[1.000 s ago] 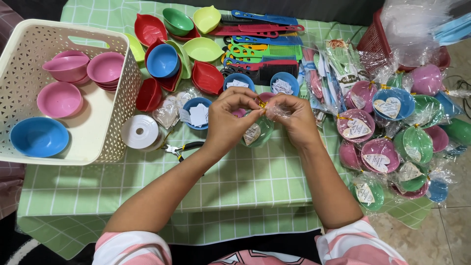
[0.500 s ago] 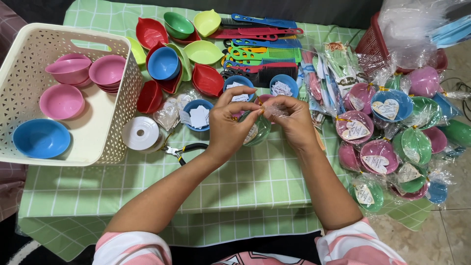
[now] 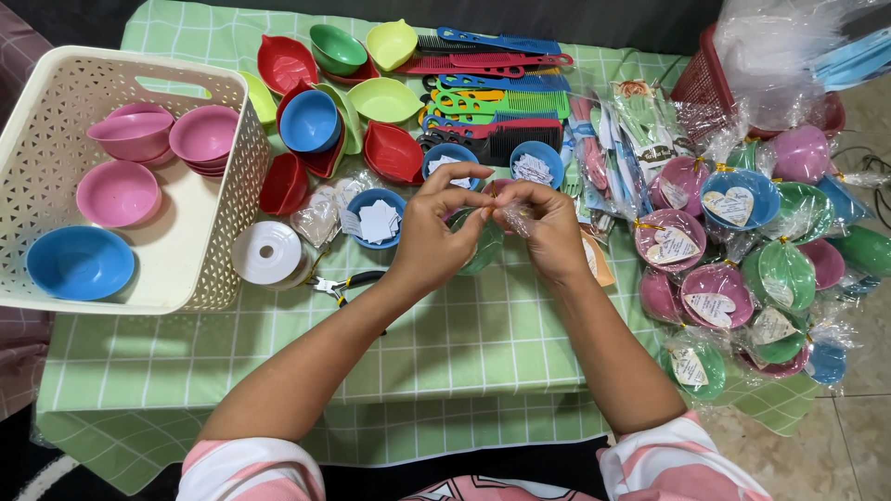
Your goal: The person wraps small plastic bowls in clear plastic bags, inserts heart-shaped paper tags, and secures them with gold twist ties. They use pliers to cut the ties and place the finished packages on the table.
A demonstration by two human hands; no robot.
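Left hand (image 3: 436, 232): I see it pinching the clear wrap (image 3: 513, 215) around a green bowl (image 3: 480, 249).
Right hand (image 3: 549, 232): gripping the same wrap.
Nearby: pliers (image 3: 345, 284) on the tabletop (image 3: 445, 334).

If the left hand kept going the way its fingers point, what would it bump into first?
The left hand points across at the right hand, so it would probably meet that hand's fingers and the clear wrapped bundle pinched between them.

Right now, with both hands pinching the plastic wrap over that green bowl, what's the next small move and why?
Probably keep twisting the gathered clear wrap shut: the left hand and right hand pinch it together above the green bowl, and no tie seems to show on it, unlike the finished wrapped bowls.
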